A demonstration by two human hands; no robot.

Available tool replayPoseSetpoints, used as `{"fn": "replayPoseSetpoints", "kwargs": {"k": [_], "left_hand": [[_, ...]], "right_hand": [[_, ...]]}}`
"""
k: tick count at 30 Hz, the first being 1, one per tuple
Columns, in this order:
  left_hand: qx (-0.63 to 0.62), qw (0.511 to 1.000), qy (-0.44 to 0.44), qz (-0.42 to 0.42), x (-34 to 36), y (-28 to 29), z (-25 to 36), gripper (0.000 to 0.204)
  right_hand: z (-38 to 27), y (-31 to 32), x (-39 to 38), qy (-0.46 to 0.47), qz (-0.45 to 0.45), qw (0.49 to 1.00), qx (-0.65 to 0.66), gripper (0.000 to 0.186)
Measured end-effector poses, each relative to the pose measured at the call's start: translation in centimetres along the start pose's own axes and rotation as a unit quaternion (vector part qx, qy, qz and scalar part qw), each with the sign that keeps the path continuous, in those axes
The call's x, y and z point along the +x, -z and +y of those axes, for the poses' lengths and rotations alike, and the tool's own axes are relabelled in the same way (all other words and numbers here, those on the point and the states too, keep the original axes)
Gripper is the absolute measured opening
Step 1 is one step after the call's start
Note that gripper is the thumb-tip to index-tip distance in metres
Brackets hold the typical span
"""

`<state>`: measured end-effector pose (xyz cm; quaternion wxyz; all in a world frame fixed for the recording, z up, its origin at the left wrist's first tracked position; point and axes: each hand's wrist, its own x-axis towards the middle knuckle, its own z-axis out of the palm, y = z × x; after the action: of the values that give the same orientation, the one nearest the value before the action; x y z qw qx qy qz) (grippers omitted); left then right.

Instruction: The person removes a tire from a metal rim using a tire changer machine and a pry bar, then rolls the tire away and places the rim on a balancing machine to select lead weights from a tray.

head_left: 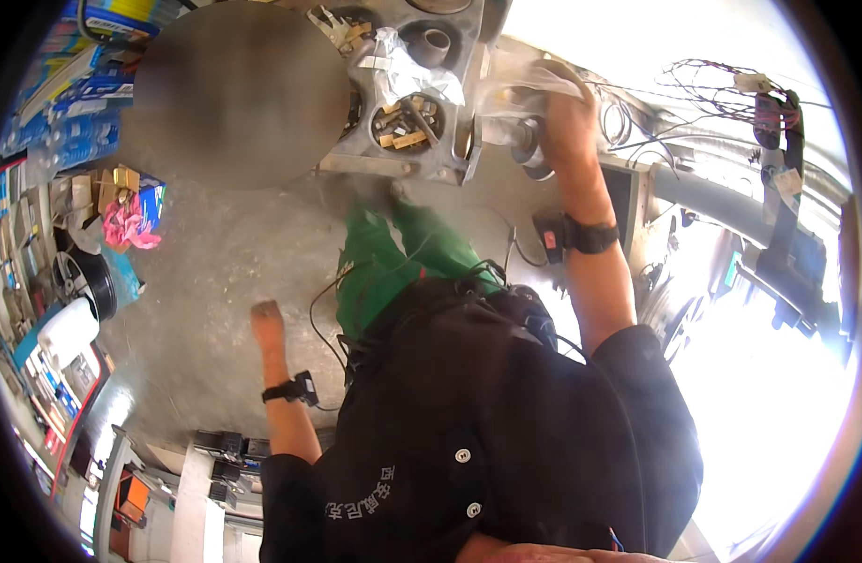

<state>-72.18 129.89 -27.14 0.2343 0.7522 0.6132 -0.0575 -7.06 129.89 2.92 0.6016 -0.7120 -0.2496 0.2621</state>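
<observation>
My right hand (570, 117) is at the upper right, beside the metal bench, with its fingers bent over a clear plastic bag (520, 92). The grip looks closed on the bag, though the fingertips are partly hidden. Close under that hand are shiny round metal parts (529, 143); whether they lie inside the bag I cannot tell. My left hand (269, 324) hangs low at my left side, away from the bench. Its fingers look curled in, and nothing shows in them.
The metal bench top (459, 89) has round wells with small metal and brass-coloured pieces (408, 122) and a crumpled clear bag (398, 70). Loose cables (712, 80) hang at right. Shelves with boxes and a black spool (86, 281) line the left. A round blur hides the upper left.
</observation>
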Motion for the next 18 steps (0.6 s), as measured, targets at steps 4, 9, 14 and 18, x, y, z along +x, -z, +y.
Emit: {"fn": "replayPoseSetpoints", "kwargs": {"k": [4,9,14,18], "left_hand": [[-0.206,0.975,0.085,0.002,12.3,6.8,4.9,0.034],[-0.238,0.969,0.005,0.066,25.4,12.7,9.5,0.037],[-0.27,0.951,-0.02,0.147,34.7,14.8,15.6,0.044],[-0.121,0.98,0.019,0.159,36.1,15.6,20.6,0.045]], "right_hand": [[-2.7,0.5,-2.5,-0.142,0.094,0.984,0.049,0.022],[-1.1,-1.3,-5.5,-0.149,0.061,0.987,0.002,0.019],[-0.9,-4.2,-6.0,-0.167,-0.017,0.986,-0.023,0.014],[0.8,-4.9,-4.9,-0.163,-0.066,0.979,-0.102,0.013]]}}
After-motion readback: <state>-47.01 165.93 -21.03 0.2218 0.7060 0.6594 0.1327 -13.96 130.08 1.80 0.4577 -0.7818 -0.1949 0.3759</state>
